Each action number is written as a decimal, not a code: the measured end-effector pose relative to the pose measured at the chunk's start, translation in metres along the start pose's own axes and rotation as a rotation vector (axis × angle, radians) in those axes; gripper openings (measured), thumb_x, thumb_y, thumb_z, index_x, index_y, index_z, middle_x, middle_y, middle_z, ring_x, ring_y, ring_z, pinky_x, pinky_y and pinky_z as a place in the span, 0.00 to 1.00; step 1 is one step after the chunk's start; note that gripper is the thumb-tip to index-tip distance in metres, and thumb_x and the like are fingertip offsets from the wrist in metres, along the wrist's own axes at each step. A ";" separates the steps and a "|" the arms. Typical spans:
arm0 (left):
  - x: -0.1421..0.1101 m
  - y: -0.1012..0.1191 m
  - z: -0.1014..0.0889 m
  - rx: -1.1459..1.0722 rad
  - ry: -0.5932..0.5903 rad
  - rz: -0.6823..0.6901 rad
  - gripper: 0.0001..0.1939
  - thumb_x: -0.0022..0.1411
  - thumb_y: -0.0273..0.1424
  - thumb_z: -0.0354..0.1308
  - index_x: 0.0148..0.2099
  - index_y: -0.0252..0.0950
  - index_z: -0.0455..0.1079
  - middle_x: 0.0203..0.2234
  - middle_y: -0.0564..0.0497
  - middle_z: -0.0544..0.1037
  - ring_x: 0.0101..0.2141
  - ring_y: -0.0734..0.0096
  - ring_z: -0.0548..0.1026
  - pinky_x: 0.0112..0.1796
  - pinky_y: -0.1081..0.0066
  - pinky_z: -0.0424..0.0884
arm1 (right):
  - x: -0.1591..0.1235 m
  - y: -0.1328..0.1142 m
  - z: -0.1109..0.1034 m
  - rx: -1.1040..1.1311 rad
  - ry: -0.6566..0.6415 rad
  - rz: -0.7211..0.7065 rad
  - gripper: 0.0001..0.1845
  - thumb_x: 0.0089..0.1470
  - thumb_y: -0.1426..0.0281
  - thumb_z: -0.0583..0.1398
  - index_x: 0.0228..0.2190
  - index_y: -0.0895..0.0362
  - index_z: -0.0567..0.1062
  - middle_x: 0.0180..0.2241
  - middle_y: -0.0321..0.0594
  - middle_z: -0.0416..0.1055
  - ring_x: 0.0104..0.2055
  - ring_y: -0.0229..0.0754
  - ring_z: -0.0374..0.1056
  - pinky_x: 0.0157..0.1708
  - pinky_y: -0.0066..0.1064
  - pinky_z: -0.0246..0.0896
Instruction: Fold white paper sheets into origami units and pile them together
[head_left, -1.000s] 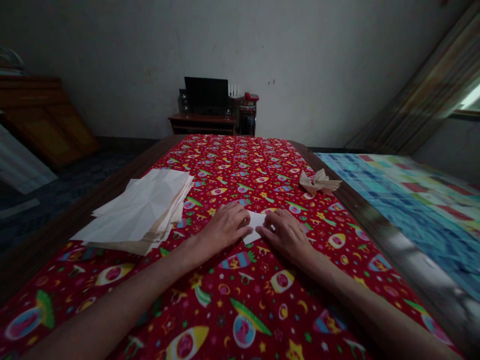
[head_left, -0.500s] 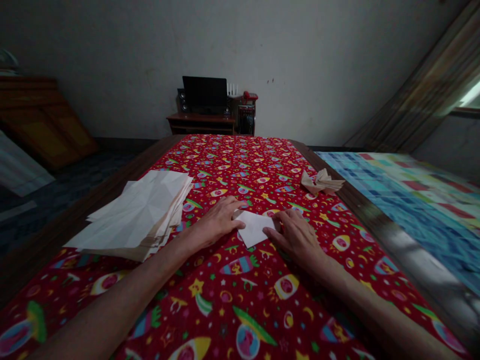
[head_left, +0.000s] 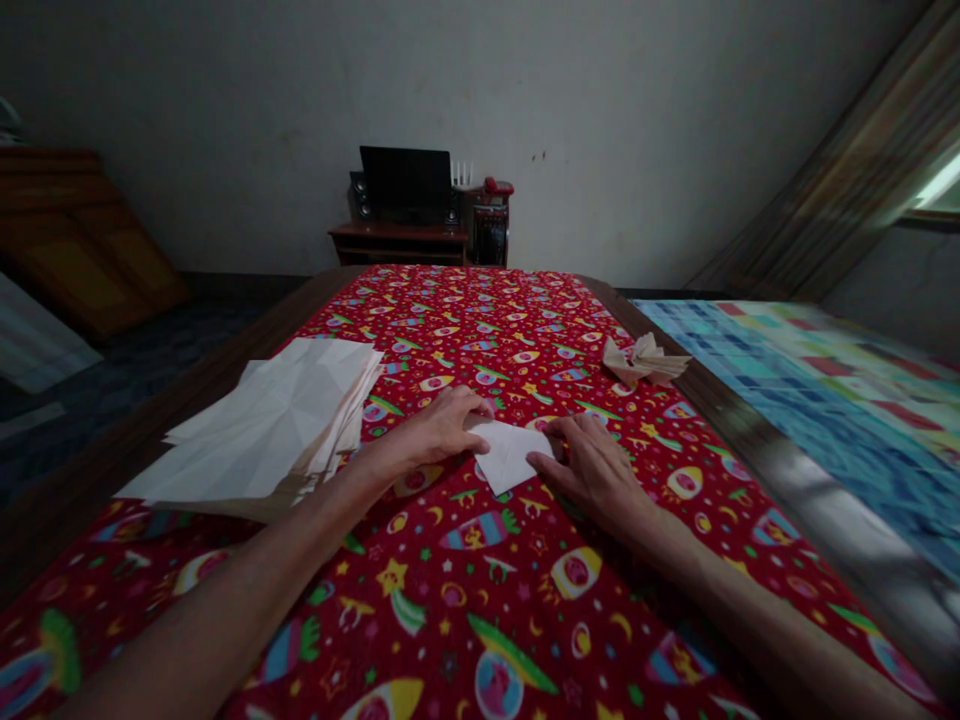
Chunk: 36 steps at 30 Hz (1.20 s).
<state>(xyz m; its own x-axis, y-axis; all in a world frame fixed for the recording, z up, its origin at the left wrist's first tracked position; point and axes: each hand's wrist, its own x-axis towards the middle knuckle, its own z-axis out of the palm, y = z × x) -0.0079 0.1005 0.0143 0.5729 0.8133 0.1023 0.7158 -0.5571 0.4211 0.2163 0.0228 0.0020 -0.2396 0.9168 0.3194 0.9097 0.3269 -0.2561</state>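
A small folded piece of white paper (head_left: 511, 460) lies on the red patterned tablecloth (head_left: 480, 580), between my two hands. My left hand (head_left: 442, 432) has its thumb and fingers closed on the paper's left corner. At the opposite corner, my right hand (head_left: 589, 462) grips the paper between thumb and curled fingers. The paper is pointed at the bottom, and a faint crease shows on it. Its outer corners are partly hidden by my fingers.
A pile of creased paper sheets (head_left: 270, 420) lies left of my left forearm. Folded paper figures (head_left: 645, 360) sit near the table's right edge. Beyond the table, a monitor (head_left: 406, 185) and a red telephone (head_left: 498, 187) stand by the wall. A bed (head_left: 795, 370) is at the right.
My hands have moved apart along the folded paper, uncovering more of it. Over the last half second they have stayed nearly still, while the view has shifted slightly.
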 end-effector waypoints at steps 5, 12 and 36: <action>-0.003 0.002 0.000 -0.010 0.010 0.006 0.16 0.49 0.29 0.65 0.42 0.36 0.70 0.39 0.50 0.70 0.45 0.64 0.68 0.46 0.68 0.64 | -0.001 0.002 0.002 0.007 0.001 -0.006 0.17 0.56 0.57 0.56 0.40 0.56 0.70 0.35 0.43 0.66 0.39 0.46 0.60 0.39 0.35 0.56; -0.004 0.004 -0.001 -0.010 0.003 0.014 0.15 0.49 0.28 0.65 0.42 0.36 0.70 0.40 0.51 0.70 0.44 0.65 0.69 0.46 0.68 0.65 | -0.001 0.007 0.007 0.025 0.000 0.004 0.17 0.55 0.56 0.56 0.39 0.57 0.69 0.34 0.42 0.67 0.38 0.45 0.62 0.37 0.34 0.56; -0.005 0.003 0.001 -0.006 0.020 0.031 0.15 0.50 0.29 0.63 0.41 0.36 0.66 0.40 0.50 0.69 0.46 0.63 0.67 0.47 0.65 0.65 | 0.001 0.012 0.006 0.079 -0.015 0.065 0.11 0.53 0.60 0.57 0.29 0.54 0.65 0.29 0.38 0.66 0.33 0.42 0.62 0.31 0.31 0.54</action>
<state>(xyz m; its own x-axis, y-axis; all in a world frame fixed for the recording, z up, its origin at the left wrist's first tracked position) -0.0082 0.0947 0.0139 0.5868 0.7987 0.1331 0.6953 -0.5813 0.4226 0.2244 0.0291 -0.0059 -0.1864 0.9400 0.2857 0.8940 0.2829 -0.3475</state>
